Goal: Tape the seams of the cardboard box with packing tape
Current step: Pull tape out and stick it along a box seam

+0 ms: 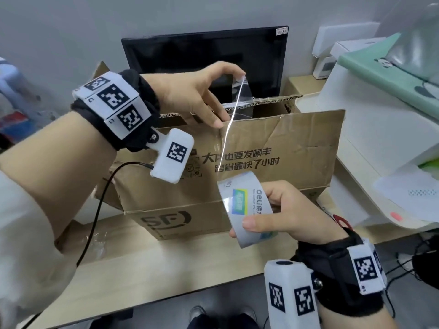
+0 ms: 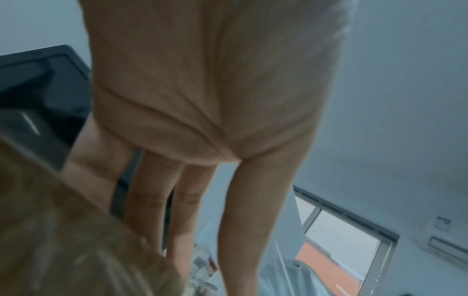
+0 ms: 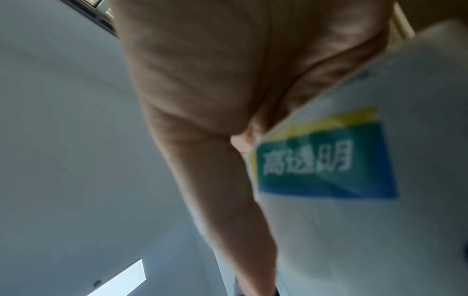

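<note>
A brown cardboard box [image 1: 285, 148] stands on the desk, and its front flap stands upright. My left hand [image 1: 231, 99] is above the flap's top edge and holds the end of a clear tape strip [image 1: 234, 108] at its fingertips. Its thumb lies by the flap edge. The strip runs down the flap's face to the tape roll [image 1: 240, 200]. My right hand [image 1: 261, 207] grips that roll in front of the box, thumb on its outer face. In the left wrist view, my left hand's fingers [image 2: 202, 200] reach past blurred cardboard [image 2: 50, 230]. The right wrist view shows the roll's label [image 3: 329, 160] against my palm [image 3: 202, 100].
A black monitor [image 1: 206, 60] stands right behind the box. A white printer [image 1: 370, 138] with papers fills the right side, and red-handled scissors [image 1: 342, 220] lie at its foot. The wooden desk [image 1: 166, 269] has bare surface in front of the box. A black cable [image 1: 95, 217] hangs from my left wrist.
</note>
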A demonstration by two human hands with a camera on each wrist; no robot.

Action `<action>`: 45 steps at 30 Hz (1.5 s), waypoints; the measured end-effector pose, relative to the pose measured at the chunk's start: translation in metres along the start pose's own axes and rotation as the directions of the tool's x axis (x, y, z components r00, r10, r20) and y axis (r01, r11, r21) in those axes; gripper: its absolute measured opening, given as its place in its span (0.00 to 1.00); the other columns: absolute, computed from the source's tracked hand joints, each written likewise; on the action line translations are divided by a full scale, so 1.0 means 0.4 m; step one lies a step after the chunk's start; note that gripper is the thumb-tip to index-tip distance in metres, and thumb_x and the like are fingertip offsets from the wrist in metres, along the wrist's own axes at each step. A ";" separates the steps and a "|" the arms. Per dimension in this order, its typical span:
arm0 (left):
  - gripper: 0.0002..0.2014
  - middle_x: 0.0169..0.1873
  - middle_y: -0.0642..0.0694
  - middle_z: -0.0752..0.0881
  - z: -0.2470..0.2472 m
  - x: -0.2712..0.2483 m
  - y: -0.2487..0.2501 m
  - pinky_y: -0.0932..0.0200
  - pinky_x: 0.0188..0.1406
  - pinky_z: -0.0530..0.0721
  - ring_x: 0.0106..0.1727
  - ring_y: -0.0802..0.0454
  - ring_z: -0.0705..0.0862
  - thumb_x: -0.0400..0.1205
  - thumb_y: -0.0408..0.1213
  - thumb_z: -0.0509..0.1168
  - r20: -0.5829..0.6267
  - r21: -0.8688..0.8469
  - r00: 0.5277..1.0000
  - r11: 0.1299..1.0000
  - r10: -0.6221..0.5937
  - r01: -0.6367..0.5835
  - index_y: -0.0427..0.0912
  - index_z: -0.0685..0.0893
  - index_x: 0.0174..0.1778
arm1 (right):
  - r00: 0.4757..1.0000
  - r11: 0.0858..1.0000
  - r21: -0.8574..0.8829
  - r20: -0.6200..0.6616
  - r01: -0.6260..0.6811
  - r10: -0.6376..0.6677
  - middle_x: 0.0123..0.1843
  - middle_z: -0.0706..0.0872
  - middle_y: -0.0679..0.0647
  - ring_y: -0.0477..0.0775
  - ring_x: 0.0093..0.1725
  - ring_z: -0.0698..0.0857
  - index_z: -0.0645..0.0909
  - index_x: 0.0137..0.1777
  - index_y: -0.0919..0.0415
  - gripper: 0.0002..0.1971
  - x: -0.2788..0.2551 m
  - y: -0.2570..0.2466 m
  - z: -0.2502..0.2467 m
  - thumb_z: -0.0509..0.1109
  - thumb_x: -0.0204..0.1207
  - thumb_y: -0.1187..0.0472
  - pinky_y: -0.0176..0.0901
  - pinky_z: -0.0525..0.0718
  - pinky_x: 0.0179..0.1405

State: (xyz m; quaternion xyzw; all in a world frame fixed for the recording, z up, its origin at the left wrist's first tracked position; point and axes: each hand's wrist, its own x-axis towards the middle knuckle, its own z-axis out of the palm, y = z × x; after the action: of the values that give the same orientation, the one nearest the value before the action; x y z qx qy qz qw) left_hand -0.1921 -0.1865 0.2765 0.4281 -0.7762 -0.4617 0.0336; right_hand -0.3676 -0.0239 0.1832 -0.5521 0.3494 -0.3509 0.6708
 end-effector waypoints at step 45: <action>0.07 0.41 0.39 0.88 0.385 -0.174 -0.120 0.63 0.35 0.88 0.36 0.54 0.89 0.78 0.36 0.66 -0.062 -0.361 0.952 0.896 -0.300 0.259 0.36 0.84 0.45 | 0.979 0.972 -0.139 0.054 -0.188 0.197 0.30 0.86 0.42 0.40 0.33 0.82 0.85 0.32 0.56 0.08 -0.339 0.207 0.189 0.80 0.65 0.67 0.34 0.78 0.38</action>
State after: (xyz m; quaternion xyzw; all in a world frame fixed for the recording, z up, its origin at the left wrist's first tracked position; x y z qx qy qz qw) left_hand -0.1866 -0.0420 0.1764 0.5487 -0.6090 -0.5661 0.0874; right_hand -0.3648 0.1415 0.1237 -0.5706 0.4014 -0.2411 0.6747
